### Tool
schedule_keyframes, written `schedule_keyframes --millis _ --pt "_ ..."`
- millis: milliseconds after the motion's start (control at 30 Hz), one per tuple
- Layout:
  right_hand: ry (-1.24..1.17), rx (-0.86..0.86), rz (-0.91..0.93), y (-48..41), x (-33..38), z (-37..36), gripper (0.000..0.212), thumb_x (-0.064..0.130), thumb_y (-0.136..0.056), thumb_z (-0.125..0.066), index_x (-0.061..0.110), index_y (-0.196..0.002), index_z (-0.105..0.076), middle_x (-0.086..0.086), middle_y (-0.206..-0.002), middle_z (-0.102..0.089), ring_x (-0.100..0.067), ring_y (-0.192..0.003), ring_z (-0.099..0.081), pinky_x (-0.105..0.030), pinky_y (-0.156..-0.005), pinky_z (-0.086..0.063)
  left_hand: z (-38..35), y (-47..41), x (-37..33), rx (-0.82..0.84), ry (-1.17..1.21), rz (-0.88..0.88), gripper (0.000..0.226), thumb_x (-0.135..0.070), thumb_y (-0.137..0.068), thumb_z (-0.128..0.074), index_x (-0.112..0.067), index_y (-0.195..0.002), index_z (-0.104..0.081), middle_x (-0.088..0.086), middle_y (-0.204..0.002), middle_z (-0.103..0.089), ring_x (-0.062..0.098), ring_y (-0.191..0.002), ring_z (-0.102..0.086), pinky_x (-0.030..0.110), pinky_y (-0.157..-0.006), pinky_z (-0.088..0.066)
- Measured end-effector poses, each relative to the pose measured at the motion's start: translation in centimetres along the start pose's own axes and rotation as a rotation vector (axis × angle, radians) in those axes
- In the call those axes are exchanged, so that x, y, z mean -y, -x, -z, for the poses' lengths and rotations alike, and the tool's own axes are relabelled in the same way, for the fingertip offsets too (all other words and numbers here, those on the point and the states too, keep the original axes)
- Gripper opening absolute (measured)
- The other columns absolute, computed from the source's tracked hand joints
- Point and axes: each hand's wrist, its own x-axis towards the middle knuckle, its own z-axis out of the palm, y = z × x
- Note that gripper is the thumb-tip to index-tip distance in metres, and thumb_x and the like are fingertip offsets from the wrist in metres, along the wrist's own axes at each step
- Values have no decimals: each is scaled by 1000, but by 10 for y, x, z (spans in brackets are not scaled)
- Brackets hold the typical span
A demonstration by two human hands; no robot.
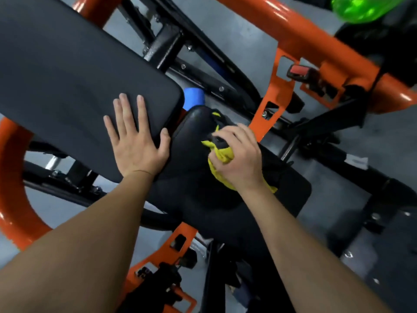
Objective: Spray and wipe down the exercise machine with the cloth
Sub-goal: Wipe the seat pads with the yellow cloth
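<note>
left hand (137, 143) lying flat on the black back pad (67, 75), fingers straight and spread, right hand (239, 157) gripping the bunched yellow cloth (222, 154) against the seat pad (191, 195), orange frame (282, 21) surrounding, blurred green bottle (365, 7) showing top right

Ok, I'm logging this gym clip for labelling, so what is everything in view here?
back pad: one, black, upper left
seat pad: one, black, centre
frame tubes: several, orange, top and left edge
bars: several, black, under the pads
cloth: one, yellow, in the right hand, over the seat pad
bottle: one, green, top right corner, blurred
cylinder: one, blue, between the pads
floor: grey, beneath the machine
left hand: flat on the back pad
right hand: grips the cloth
</note>
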Motion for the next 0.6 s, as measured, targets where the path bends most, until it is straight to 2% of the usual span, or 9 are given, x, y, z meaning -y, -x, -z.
schedule_keyframes --millis 100,200,300,367,500,600 --pt "33 14 -127 41 -28 22 29 24 -78 -74 17 -106 -74 3 -110 -67 -28 -118 -58 -29 -111 -39 0 1 0 -17 14 -9 80 -52 -99 -39 -17 -165 -10 16 -172 -4 32 -159 -2 56 -127 -3" --pt "36 23 -221 67 -42 38 29 30 -79 -69 22 -106 -73 8 -111 -66 -24 -120 -58 -34 -110 -42 0 0 0 -31 15 -2 81 -52 -98 -39 -17 -165 -12 17 -171 -6 33 -159 -4 56 -127 -3" --pt "36 -19 -301 64 -38 40 26 30 -77 -69 24 -102 -74 12 -107 -67 -17 -113 -59 -15 -102 -38 0 0 1 -30 27 3 82 -51 -97 -41 -16 -165 -13 17 -171 -6 33 -159 -4 56 -127 -4" --pt "33 -71 -321 52 -25 31 24 26 -76 -71 23 -99 -75 10 -104 -68 -16 -107 -61 -10 -97 -35 -1 0 2 -37 30 5 82 -51 -97 -42 -16 -165 -13 17 -171 -6 32 -159 -4 56 -127 -4" --pt "-57 -114 -308 2 6 3 23 29 -76 -72 24 -98 -75 11 -103 -69 -14 -105 -61 -15 -94 -39 -3 0 -1 -38 22 -1 82 -52 -97 -41 -16 -165 -12 16 -172 -5 31 -159 -4 56 -127 -4" --pt "-117 -49 -215 -39 34 -18 27 33 -74 -72 23 -98 -74 8 -103 -68 -18 -108 -60 -25 -95 -45 -2 0 0 -31 11 -1 82 -51 -97 -40 -16 -165 -11 16 -172 -5 31 -159 -3 55 -127 -4"
